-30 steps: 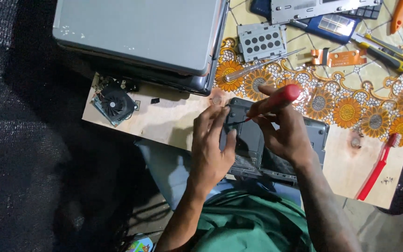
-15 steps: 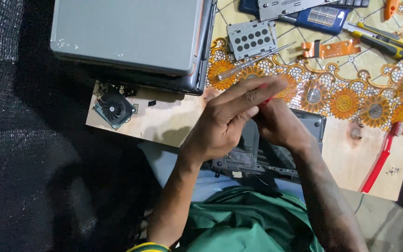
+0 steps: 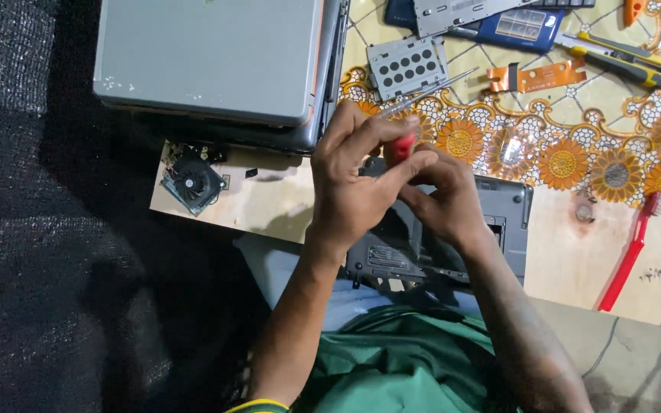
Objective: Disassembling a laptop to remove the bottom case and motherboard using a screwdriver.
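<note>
I see my left hand [image 3: 361, 180] and right hand [image 3: 441, 200] both pinching the red-handled screwdriver [image 3: 401, 145], upright above the dark grey laptop base [image 3: 499, 222], its tip hidden.

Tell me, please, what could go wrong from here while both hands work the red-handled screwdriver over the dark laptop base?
The dark laptop base overhangs the board's near edge onto the lap, so pressure might tip it. The left hand covers the red-handled screwdriver, so the right hand works part-blind and the tip could slip.
</note>
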